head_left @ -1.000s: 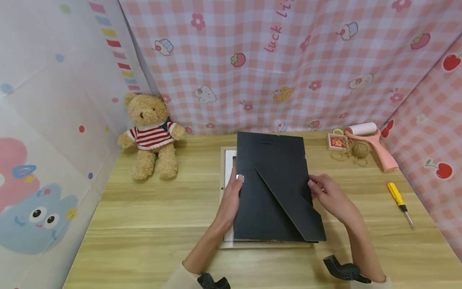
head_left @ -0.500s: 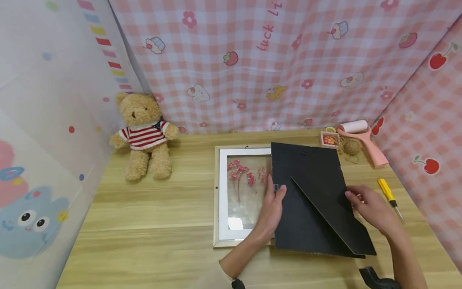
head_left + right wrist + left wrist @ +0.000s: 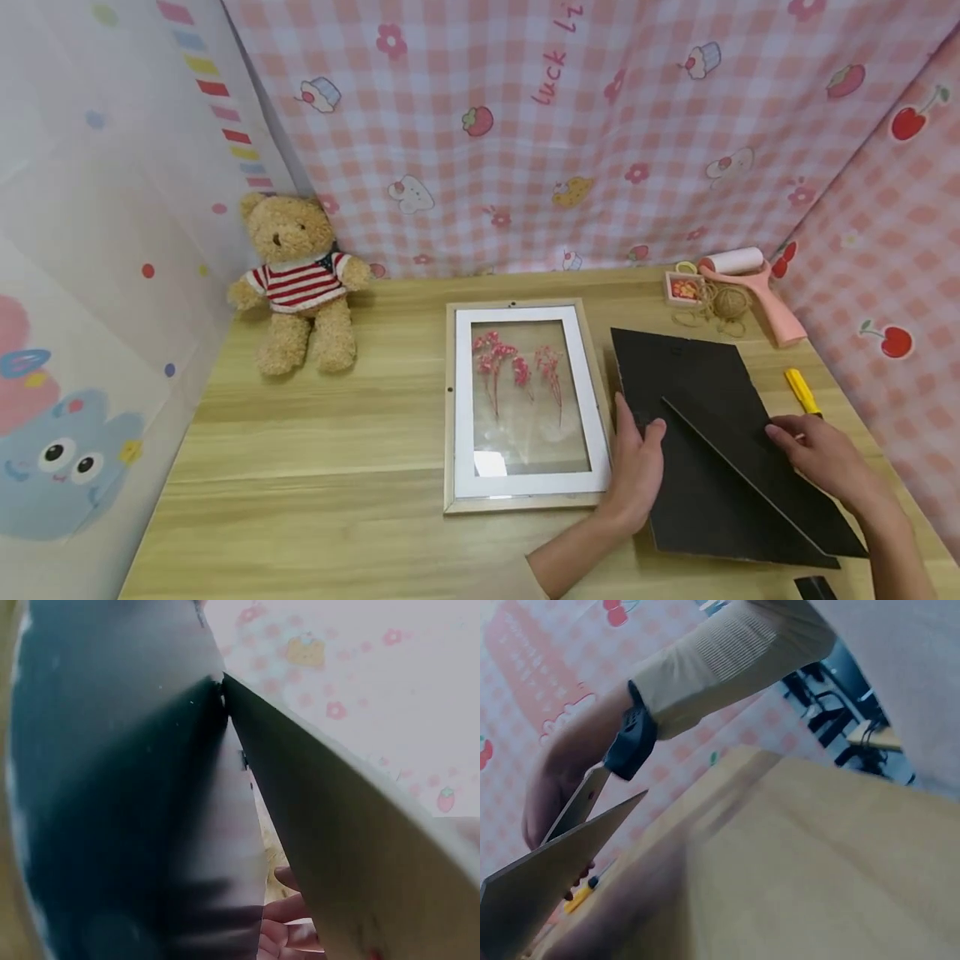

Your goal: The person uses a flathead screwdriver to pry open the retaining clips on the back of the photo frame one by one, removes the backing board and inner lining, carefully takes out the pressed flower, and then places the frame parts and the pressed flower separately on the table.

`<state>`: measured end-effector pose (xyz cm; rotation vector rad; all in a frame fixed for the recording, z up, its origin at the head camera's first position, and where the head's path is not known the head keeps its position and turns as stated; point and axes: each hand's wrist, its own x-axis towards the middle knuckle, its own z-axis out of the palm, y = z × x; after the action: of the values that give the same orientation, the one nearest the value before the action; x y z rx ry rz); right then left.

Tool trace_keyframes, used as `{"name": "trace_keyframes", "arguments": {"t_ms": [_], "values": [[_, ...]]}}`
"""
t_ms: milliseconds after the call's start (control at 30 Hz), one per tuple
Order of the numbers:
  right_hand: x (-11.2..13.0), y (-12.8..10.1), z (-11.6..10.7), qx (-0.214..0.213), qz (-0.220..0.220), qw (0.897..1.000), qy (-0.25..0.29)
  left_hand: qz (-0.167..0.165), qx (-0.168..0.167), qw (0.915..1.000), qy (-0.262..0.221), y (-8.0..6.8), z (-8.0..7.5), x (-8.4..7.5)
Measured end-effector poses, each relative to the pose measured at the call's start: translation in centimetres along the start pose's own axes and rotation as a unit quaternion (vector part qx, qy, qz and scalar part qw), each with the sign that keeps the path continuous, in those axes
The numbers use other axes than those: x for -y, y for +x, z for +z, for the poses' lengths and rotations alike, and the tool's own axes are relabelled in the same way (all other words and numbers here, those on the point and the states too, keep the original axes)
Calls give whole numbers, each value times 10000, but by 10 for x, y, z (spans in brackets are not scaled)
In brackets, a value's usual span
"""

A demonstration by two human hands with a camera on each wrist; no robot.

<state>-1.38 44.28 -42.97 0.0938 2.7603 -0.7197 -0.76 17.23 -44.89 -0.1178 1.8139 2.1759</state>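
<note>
1. Worktop (image 3: 337, 433): pale wood-grain surface that carries everything listed below and lies under both hands.
2. Backdrop cloth (image 3: 525, 125): pink check with cupcakes and strawberries, hung well beyond the fingers on the far side.
3. Frame backing board (image 3: 697, 433): black, flat on the worktop, with its hinged stand flap (image 3: 757, 475) raised at a slant. It lies between the two hands, just beside the picture frame and to its right.
4. Picture frame (image 3: 525, 500): pale wood with a white mat and pressed pink flowers (image 3: 517, 371) behind the glazing. It lies open-backed just left of the left fingers.
5. Teddy bear (image 3: 296, 279): striped jumper, seated at the far left corner, well apart from both hands.
6. Left hand (image 3: 637, 471): fingers together and fairly straight, the fingertips (image 3: 654, 428) resting on the board's left edge.
7. Right hand (image 3: 821, 454): fingers bent over the right edge of the stand flap; whether they pinch it or merely rest on it cannot be told.
8. Lint roller (image 3: 750, 283): pink handle, white roll, far beyond the right fingers.
9. Twine ball (image 3: 723, 304): beside the roller.
10. Screwdriver (image 3: 801, 390): yellow handle, just beyond the right fingers.
</note>
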Motion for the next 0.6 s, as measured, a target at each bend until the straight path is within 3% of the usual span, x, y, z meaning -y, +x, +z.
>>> {"name": "trace_keyframes", "arguments": {"t_ms": [67,233,367,600], "values": [[-11,2,1,-150,-128,9997,-107,-112,-25,9999,-3,-2,7,1],[-20,7,-9,25,-112,9995,-288,-295,-208,9988,-343,0,21,7],[-16,10,-23,440,220,9987,-152,-135,-355,9983,-434,5,30,17],[-24,11,-32,581,433,9969,319,121,-649,9976,-185,12,50,37]]}}
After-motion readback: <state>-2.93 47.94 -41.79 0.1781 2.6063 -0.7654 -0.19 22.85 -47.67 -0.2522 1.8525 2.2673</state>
